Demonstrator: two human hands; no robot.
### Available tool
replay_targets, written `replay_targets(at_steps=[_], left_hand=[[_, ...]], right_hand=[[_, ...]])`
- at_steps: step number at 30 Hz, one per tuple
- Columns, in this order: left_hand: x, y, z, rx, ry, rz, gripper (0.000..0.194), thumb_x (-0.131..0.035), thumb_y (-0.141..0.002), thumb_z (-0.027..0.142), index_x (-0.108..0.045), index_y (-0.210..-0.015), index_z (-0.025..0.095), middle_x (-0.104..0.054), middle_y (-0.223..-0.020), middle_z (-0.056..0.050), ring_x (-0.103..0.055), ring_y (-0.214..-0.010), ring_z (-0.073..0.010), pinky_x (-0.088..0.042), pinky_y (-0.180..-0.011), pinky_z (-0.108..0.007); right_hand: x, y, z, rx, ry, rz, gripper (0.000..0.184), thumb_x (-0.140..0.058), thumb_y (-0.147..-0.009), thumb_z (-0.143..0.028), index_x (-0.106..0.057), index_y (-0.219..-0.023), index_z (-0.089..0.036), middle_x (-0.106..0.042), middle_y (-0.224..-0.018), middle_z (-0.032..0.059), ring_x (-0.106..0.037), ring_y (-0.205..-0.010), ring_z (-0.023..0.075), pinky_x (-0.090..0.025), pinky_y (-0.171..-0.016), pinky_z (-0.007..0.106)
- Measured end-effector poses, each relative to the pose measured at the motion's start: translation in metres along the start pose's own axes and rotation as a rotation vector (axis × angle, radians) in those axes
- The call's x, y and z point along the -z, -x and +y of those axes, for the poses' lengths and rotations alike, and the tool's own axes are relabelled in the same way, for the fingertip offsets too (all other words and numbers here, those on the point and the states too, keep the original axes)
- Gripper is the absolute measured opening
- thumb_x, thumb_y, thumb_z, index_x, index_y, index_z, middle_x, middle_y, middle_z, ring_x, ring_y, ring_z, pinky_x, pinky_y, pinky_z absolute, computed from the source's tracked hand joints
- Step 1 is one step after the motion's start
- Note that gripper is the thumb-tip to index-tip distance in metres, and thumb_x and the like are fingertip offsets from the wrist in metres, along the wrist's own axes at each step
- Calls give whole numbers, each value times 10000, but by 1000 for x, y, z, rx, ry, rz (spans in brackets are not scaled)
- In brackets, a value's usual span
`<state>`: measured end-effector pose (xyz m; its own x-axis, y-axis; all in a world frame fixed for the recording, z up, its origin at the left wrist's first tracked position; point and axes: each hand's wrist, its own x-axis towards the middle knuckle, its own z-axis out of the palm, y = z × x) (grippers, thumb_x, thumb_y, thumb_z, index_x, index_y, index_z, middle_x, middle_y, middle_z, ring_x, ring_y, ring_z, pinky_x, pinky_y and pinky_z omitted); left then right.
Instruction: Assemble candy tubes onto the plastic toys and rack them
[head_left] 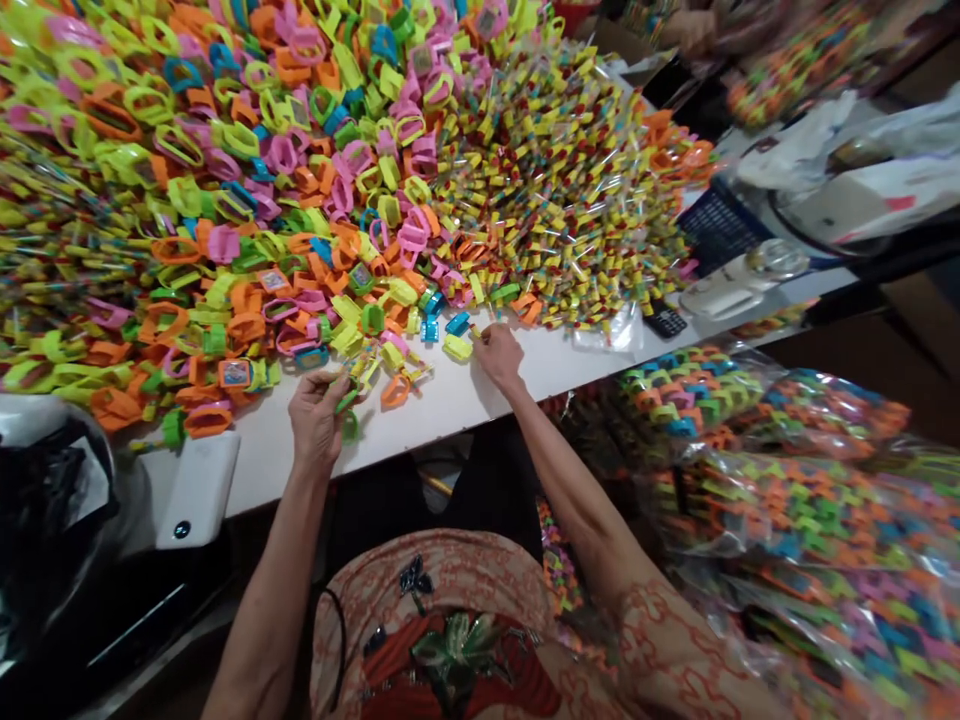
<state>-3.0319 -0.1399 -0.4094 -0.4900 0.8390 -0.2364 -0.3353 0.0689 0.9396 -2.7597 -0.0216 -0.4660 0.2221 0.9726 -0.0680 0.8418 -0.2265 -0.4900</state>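
Observation:
My left hand (316, 415) is closed in a pinch at the table's front edge, gripping a green toy watch (347, 402) whose band hangs below the fingers. Farther right, my right hand (499, 355) pinches a thin yellow-ended stick (474, 333), mostly covered by the fingers. Between the hands lie an orange toy watch (395, 391), a yellow toy watch (457, 346) and a blue one (430, 331). Behind them spreads a big heap of toy watches (300, 150) in pink, orange, yellow, green and blue. A pile of small yellow-and-red capped sticks (555, 180) adjoins it.
A white power bank (199, 490) lies at the left edge, beside a black plastic bag (52, 500). To the right are a dark remote (664, 320), a clear bottle (750, 275) and a blue basket (716, 225). Bags of watches (795, 500) stand below right. Another person's hand (690, 32) shows behind.

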Motion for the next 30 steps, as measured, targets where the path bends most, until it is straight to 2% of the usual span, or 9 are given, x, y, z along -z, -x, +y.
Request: replay_targets(at_steps=[4, 8, 10, 12, 16, 20, 24, 27, 30], left_hand=[[19, -8, -1, -230, -210, 112, 451, -875, -559, 362, -649, -906, 183, -681, -864, 5, -670, -736, -120, -574, -662, -247], [62, -26, 16, -399, -503, 218, 372, -818, -658, 420, -709, -933, 196, -728, -922, -36, -692, -872, -177, -575, -832, -321], [80, -38, 24, -399, -727, 191, 328, -762, -712, 452, -729, -923, 203, -742, -908, -52, -699, -880, -221, -569, -866, -377], [86, -52, 28, -395, -972, 117, 275, -691, -764, 447, -737, -885, 205, -747, -896, -69, -701, -896, -261, -556, -900, -421], [67, -76, 20, -457, -1427, -30, 262, -582, -843, 322, -754, -995, 197, -728, -1087, -129, -661, -1088, -325, -517, -967, -446], [36, -89, 8, -454, -1712, -84, 412, -652, -839, 310, -700, -1231, 195, -607, -1299, -197, -590, -1213, -385, -509, -932, -459], [25, -92, 11, -406, -1769, -7, 456, -661, -854, 363, -657, -1267, 168, -583, -1330, -219, -616, -1167, -397, -508, -875, -450], [31, -86, 20, -373, -1743, 44, 410, -626, -866, 361, -664, -1215, 148, -638, -1264, -199, -660, -1069, -368, -498, -812, -415], [41, -74, 27, -357, -1672, 6, 302, -631, -864, 362, -699, -1090, 173, -713, -1090, -136, -677, -1017, -325, -478, -784, -370]], right_hand=[[2, 5, 9, -11, -350, 70, 117, -564, -829, -278, -591, -902, -191, -683, -904, 68, -608, -843, 212, -473, -780, 336], [13, 15, 17, -122, -897, -126, 248, -634, -707, -351, -605, -891, -188, -629, -693, -4, -526, -569, 133, -399, -564, 265], [18, 21, 20, -207, -1081, -223, 324, -682, -643, -389, -623, -885, -181, -624, -648, -15, -512, -515, 111, -362, -514, 245], [20, 27, 20, -275, -1189, -260, 370, -735, -581, -408, -618, -852, -184, -627, -628, -18, -522, -506, 102, -349, -496, 229], [16, 39, 11, -336, -1252, -295, 451, -819, -497, -415, -597, -817, -187, -648, -625, -11, -535, -505, 96, -356, -495, 220], [9, 51, -7, -326, -1247, -333, 488, -831, -473, -432, -605, -826, -182, -658, -616, -9, -524, -489, 93, -364, -498, 226], [7, 62, -21, -279, -1202, -388, 474, -840, -487, -440, -604, -812, -189, -665, -613, -7, -512, -487, 93, -354, -492, 229], [9, 67, -24, -253, -1187, -419, 469, -845, -502, -457, -613, -808, -188, -672, -625, -4, -515, -491, 93, -366, -496, 231], [10, 69, -23, -227, -1165, -425, 448, -832, -515, -459, -627, -801, -180, -679, -636, 2, -514, -493, 91, -377, -499, 236]])
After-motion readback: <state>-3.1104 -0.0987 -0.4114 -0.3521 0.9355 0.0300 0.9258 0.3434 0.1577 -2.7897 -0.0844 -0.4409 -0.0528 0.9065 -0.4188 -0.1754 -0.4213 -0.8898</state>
